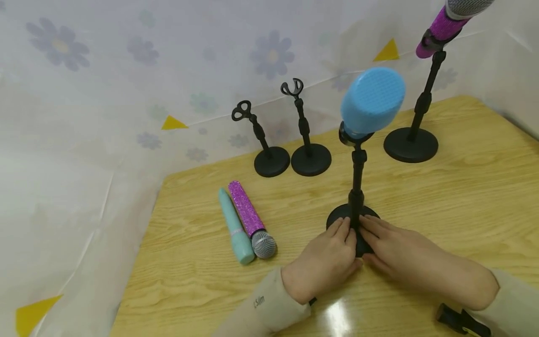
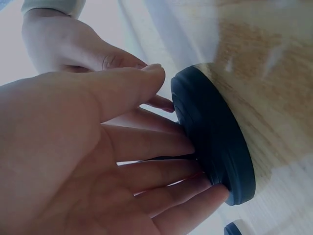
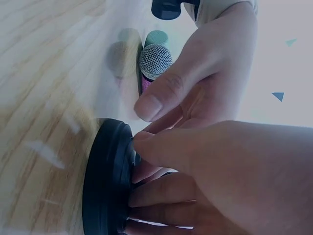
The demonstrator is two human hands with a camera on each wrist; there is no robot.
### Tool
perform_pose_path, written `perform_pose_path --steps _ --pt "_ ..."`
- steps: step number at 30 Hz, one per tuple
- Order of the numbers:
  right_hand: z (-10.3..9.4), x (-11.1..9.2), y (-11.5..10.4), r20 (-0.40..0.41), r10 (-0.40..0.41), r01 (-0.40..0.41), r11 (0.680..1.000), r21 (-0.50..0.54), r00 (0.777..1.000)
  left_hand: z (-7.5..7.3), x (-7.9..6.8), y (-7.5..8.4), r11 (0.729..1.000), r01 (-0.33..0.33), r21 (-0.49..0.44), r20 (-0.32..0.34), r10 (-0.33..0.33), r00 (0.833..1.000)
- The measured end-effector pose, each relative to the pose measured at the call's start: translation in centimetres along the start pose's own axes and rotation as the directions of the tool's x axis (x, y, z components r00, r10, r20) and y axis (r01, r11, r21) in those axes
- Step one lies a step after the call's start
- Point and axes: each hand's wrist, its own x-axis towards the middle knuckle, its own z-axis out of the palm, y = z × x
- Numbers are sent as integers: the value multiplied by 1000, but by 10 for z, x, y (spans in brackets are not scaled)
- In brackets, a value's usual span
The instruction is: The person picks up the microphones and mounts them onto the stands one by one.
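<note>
Your left hand (image 1: 323, 264) and right hand (image 1: 404, 252) have fingers extended, gripping nothing, fingertips touching the round base (image 2: 215, 137) of the black microphone stand (image 1: 356, 196), right of the lying purple microphone (image 1: 248, 210). It looks stiff but top-heavy under the blue microphone (image 1: 372, 100); hold it by the base.

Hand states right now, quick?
Left hand: open, fingers touching the round black base under the blue microphone.
Right hand: open, touching that same base.

Beige slvs (image 1: 271, 313), blk lettering (image 1: 258, 302) on L
</note>
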Motion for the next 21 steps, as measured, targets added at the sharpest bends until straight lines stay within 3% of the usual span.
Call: perform_pose_path --steps 13,16,21 --pt "-1 1 0 -18 -15 15 1000 -19 1000 -5 5 -6 995 9 -98 66 -3 998" --pt "0 1 1 -43 -25 22 998 -55 999 -4 7 -6 998 -5 -63 67 9 998" --pt "1 7 5 -126 -23 8 993 -119 992 1 15 -6 996 -26 85 -5 27 1000"
